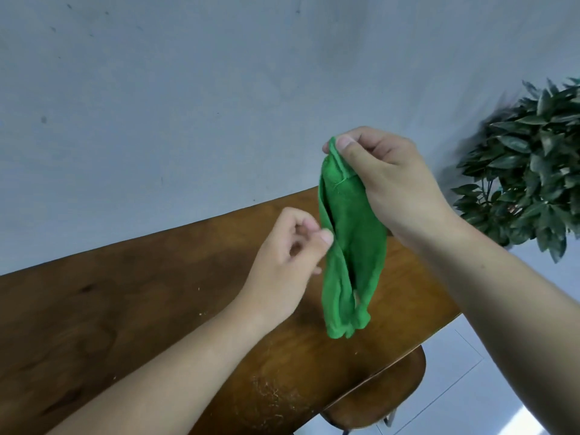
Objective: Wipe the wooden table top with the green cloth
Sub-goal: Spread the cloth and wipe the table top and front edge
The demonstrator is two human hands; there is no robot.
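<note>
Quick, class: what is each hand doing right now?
Left hand: fingers curled, thumb touching the hanging green cloth; a grip cannot be told.
Right hand: closed, pinching the cloth's top, held above the table.

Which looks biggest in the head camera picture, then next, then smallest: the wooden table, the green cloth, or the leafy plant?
1. Wooden table, by far the largest.
2. Leafy plant, partly cut off at the picture's edge.
3. Green cloth, hanging bunched from the right hand.
The cloth hangs nearer the camera than the plant, so those two are unsure.

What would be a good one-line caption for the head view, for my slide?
Right hand holds a green cloth hanging above the wooden table, left hand touching its edge.
</note>
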